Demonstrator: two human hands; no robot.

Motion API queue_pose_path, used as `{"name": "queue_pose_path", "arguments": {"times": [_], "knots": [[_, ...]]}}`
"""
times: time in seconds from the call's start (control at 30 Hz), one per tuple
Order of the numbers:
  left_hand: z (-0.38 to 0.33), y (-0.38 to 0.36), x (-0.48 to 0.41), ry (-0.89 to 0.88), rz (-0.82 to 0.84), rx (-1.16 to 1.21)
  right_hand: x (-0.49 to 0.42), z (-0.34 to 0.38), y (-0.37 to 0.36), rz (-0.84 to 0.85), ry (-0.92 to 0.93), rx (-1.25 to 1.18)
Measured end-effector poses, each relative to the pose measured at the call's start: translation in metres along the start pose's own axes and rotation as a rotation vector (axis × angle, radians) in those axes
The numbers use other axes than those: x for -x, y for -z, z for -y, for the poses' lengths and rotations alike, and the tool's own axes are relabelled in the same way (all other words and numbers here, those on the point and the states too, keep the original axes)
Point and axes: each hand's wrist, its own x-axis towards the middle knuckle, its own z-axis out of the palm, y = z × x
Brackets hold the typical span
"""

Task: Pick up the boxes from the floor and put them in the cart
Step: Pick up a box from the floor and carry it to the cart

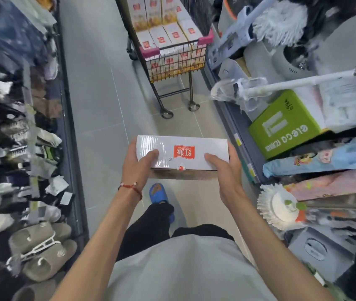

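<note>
Grey tiled floor [98,105] of a shop aisle, running from near to far between two shelf units. Left shelving [9,127]: blurred packets of socks and, at its near end, grey slippers [42,253]. Right shelving [324,148]: cleaning goods, including a green carton [281,124] lying tilted at mid-depth and a round white mop head [277,206] nearer the viewer.

Black wire cart [176,61] with pink corner pieces, standing on the floor at the far end of the aisle, just right of centre. It holds stacked boxes [161,38], white and yellow with red labels, packed side by side and rising above the rim.

White box [183,152], shrink-wrapped and bearing a red label on its upper face, held level in the air at centre frame, above the floor and well apart from the cart, on its near side. It lies between the two hands. Left hand [137,168] grips the left end, thumb pressed on the top face, fingers curled beneath and out of sight. Right hand [227,170] grips the right end in the same way, thumb on top.

Blue slipper [158,192] on the person's foot, on the floor directly below the held box. Red string bracelet [130,187] around the left wrist
</note>
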Motion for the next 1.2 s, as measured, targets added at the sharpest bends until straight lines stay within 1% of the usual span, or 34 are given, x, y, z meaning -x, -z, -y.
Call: {"name": "queue_pose_path", "arguments": {"times": [0.23, 0.5, 0.73, 0.93, 1.2], "knots": [[-0.066, 0.051, -0.102, -0.064, -0.003, -0.026, -0.062, 0.049, -0.097, -0.016, 0.036, -0.007], [-0.129, 0.073, -0.211, -0.135, -0.029, -0.053, -0.156, 0.094, -0.177, -0.055, 0.046, -0.045], [-0.199, 0.053, -0.331, -0.182, -0.03, -0.113, -0.277, 0.139, -0.226, -0.095, 0.048, -0.136], [-0.268, 0.017, -0.425, -0.185, -0.013, -0.16, -0.375, 0.182, -0.247, -0.142, 0.021, -0.167], [-0.332, -0.033, -0.517, -0.201, 0.109, -0.257, -0.467, 0.219, -0.253, -0.238, -0.023, -0.234]]}}
